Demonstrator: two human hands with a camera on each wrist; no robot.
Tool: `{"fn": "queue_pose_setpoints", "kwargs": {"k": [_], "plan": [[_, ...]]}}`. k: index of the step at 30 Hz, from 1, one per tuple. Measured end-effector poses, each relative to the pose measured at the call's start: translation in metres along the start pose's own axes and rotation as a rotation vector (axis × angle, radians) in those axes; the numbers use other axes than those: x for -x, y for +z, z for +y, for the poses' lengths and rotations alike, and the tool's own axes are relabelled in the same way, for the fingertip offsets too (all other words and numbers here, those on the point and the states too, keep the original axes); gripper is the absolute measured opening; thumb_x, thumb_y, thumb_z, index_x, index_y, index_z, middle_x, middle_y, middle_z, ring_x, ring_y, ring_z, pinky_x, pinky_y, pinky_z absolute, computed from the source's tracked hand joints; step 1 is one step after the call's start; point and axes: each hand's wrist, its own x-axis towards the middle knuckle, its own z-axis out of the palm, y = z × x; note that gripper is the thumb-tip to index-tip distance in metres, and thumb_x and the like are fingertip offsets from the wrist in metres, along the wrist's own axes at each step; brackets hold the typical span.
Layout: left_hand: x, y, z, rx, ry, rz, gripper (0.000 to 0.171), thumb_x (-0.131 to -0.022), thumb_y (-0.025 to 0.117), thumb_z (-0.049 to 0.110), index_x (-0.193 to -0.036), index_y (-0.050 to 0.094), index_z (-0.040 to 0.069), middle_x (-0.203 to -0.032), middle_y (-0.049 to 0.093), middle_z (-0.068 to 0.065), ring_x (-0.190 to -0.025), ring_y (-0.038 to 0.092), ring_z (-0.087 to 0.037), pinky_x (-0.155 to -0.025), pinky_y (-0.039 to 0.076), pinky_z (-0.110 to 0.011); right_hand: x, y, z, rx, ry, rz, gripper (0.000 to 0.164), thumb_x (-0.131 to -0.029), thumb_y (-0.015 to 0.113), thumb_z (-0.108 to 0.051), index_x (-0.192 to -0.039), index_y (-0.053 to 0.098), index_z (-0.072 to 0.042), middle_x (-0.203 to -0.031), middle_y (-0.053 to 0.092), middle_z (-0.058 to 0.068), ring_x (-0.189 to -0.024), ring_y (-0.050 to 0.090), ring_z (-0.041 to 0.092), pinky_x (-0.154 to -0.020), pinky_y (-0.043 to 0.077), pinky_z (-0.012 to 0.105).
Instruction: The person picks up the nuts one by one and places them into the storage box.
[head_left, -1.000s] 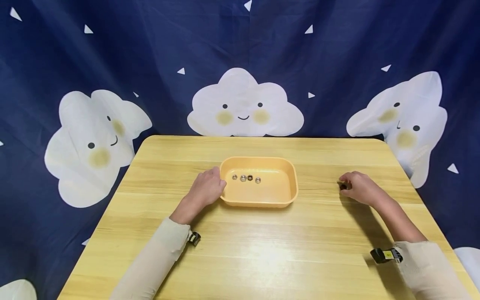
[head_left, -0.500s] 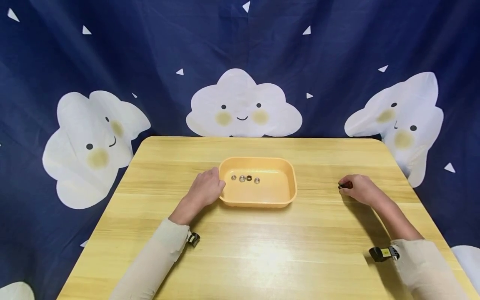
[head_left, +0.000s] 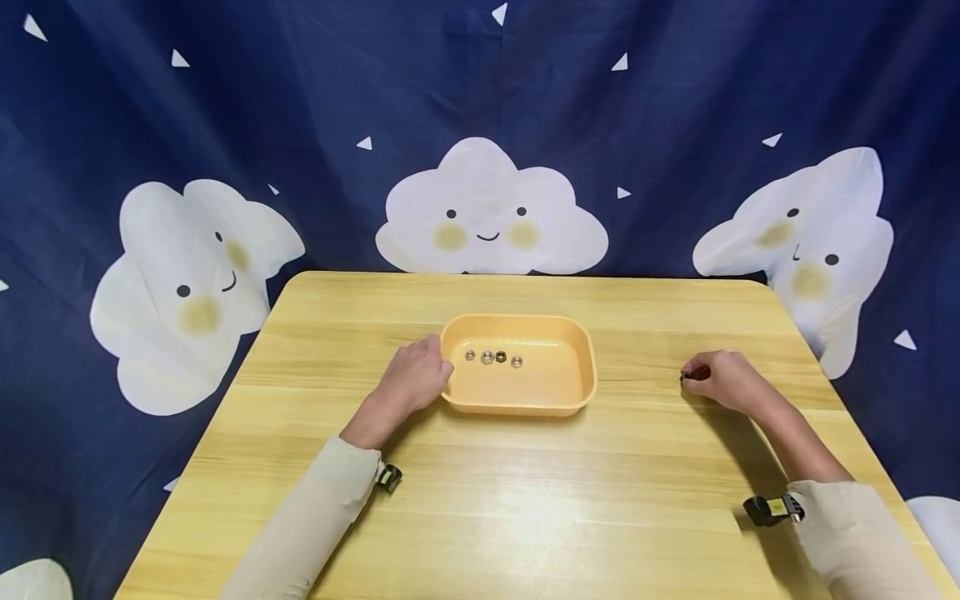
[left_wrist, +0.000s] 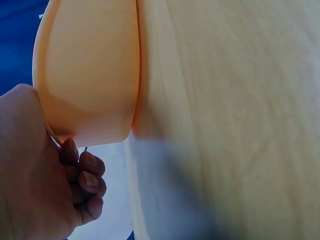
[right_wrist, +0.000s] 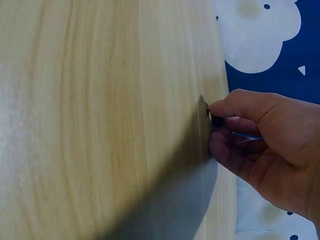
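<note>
My left hand grips the left end of a shallow orange plastic tray, thumb over the rim and fingers curled outside. In the left wrist view the tray wall rises beside those fingers. Several small hex nuts lie in a row in the tray, among them a silver nut and a darker nut. Off to the right, my right hand pinches a small dark piece with a lighter metallic edge, close over the table. Fingers cover most of it, so I cannot tell its exact kind.
The wooden table runs back to a dark blue curtain printed with white clouds. A black wrist camera sits at the right sleeve, another black device at the left. Bare wood lies between the tray and my right hand.
The right fingers have shifted slightly around the dark piece, which shows less than half a second ago. The left hand, tray and nuts stay in place.
</note>
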Motion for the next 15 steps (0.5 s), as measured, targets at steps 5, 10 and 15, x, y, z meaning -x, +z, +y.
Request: {"fn": "queue_pose_setpoints", "kwargs": {"k": [5, 10, 15], "plan": [[-0.0005, 0.0014, -0.001, -0.002, 0.008, 0.004, 0.022, -0.1, 0.045, 0.025, -0.097, 0.052, 0.004, -0.08, 0.052, -0.008, -0.073, 0.049, -0.025, -0.07, 0.042, -0.038, -0.0007, -0.0011, 0.0001, 0.017, -0.032, 0.032, 0.02, -0.09, 0.075, -0.015, -0.102, 0.075, 0.001, -0.09, 0.077, 0.007, -0.079, 0.068, 0.015, -0.067, 0.051, 0.027], [-0.0008, 0.001, -0.0005, -0.009, 0.006, 0.009, 0.021, -0.1, 0.046, 0.024, -0.097, 0.051, 0.003, -0.079, 0.053, -0.008, -0.071, 0.051, -0.026, -0.069, 0.043, -0.039, -0.0033, -0.002, -0.0015, -0.001, -0.036, 0.047, 0.02, -0.09, 0.076, -0.015, -0.103, 0.076, 0.0, -0.091, 0.078, 0.008, -0.08, 0.068, 0.015, -0.066, 0.051, 0.026], [-0.0015, 0.0, 0.0001, -0.019, -0.004, 0.008, 0.023, -0.099, 0.047, 0.025, -0.098, 0.052, 0.002, -0.079, 0.055, -0.009, -0.072, 0.053, -0.027, -0.07, 0.046, -0.041, -0.0082, 0.0011, -0.005, -0.003, -0.054, 0.073, 0.018, -0.089, 0.076, -0.015, -0.102, 0.078, -0.003, -0.09, 0.078, 0.006, -0.081, 0.069, 0.014, -0.069, 0.052, 0.027]]}}
